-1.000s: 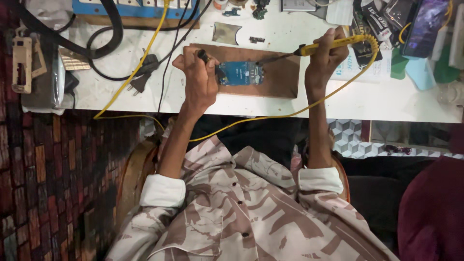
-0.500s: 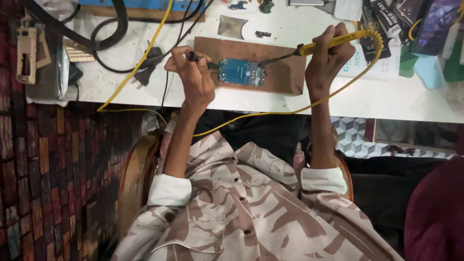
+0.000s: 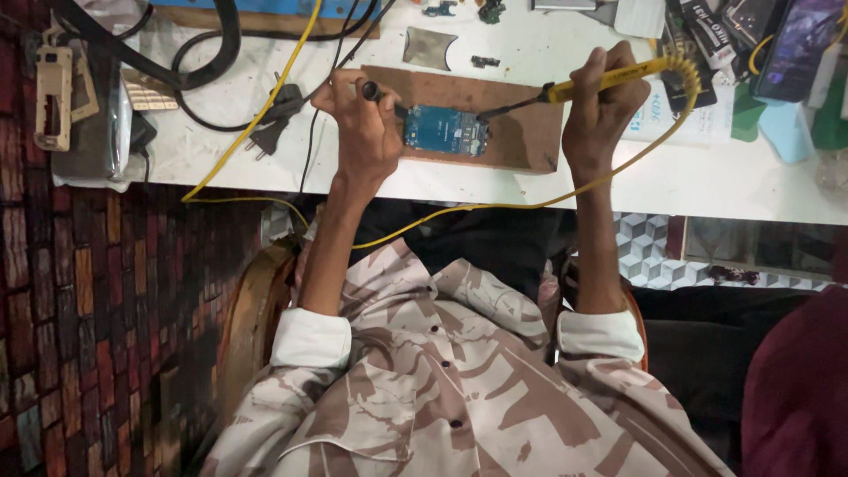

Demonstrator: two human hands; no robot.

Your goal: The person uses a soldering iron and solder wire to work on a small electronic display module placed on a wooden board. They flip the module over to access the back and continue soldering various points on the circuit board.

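The blue circuit board (image 3: 446,131) lies on a brown wooden board (image 3: 521,132) on our white tabletop (image 3: 707,181), above a dark patterned floor (image 3: 88,309). Our left hand (image 3: 358,124) is curled around a small dark tool (image 3: 375,93) just left of the circuit board. Our right hand (image 3: 605,102) grips a yellow soldering iron (image 3: 601,81), its tip at the circuit board's right edge. Dark flat packages (image 3: 707,35) and a phone (image 3: 786,40) lie far right.

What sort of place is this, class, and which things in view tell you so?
Probably an electronics repair bench. The right hand holds a yellow soldering iron to a blue circuit board on a wooden block, the left hand steadying it, with cables about.
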